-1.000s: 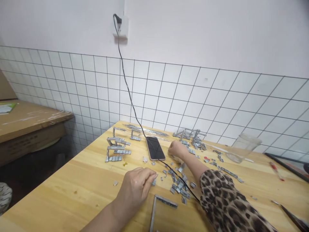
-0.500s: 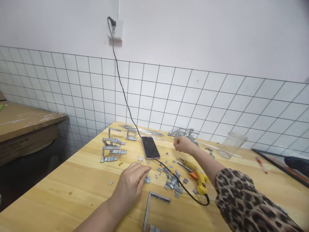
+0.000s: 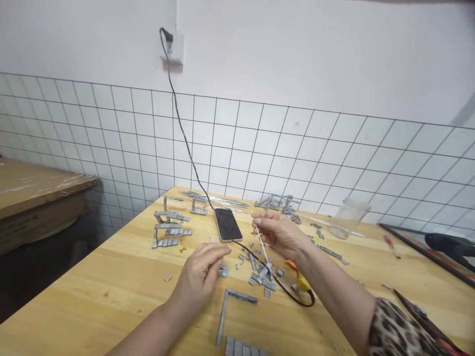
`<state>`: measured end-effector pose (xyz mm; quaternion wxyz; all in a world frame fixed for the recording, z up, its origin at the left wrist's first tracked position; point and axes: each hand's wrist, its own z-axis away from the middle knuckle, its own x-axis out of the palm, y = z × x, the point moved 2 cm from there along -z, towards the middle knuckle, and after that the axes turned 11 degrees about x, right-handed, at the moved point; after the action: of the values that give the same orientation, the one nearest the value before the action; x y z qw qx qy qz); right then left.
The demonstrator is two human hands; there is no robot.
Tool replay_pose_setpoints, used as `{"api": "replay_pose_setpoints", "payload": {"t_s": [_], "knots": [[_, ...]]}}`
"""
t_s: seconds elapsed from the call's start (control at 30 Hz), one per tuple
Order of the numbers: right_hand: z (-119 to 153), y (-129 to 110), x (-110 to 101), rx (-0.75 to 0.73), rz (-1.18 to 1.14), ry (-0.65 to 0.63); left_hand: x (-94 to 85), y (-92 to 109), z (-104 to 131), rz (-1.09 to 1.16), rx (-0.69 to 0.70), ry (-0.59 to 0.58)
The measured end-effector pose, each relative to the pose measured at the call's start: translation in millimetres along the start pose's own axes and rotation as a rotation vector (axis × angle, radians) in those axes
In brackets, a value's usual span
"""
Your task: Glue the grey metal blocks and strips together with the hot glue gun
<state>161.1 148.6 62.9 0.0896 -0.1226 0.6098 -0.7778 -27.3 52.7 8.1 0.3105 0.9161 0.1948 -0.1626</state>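
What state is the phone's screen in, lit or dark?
Dark: the phone lies face up on the table, its screen black, with no lit picture. Whether it is switched off, I cannot tell.

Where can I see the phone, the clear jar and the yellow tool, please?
Phone (image 3: 230, 224), head view: middle of its dark screen.
Clear jar (image 3: 349, 218), head view: middle of its side wall.
Yellow tool (image 3: 303, 284), head view: the visible yellow part of its body.

Soft, even light is washing the wall (image 3: 237, 49), while shadow (nearly black) is pooling beneath the side table (image 3: 40, 180).
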Motion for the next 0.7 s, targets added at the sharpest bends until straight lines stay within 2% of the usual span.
{"api": "replay_pose_setpoints", "payload": {"t_s": [0.17, 0.33, 0.57, 0.7], "knots": [[13, 16, 39, -0.047, -0.209, -0.038, 4.4, -2, -2, 0.416, -0.420, -0.011], [13, 29, 55, -0.145, -0.310, 0.038, 5.4, 0, -6, 0.672, -0.634, -0.066], [21, 35, 54, -0.167, -0.279, 0.105, 6.6, -4, -2, 0.747, -0.756, -0.209], [27, 32, 40, -0.163, -0.162, 0.108, 3.8, -1, -2, 0.771, -0.737, -0.204]]}}
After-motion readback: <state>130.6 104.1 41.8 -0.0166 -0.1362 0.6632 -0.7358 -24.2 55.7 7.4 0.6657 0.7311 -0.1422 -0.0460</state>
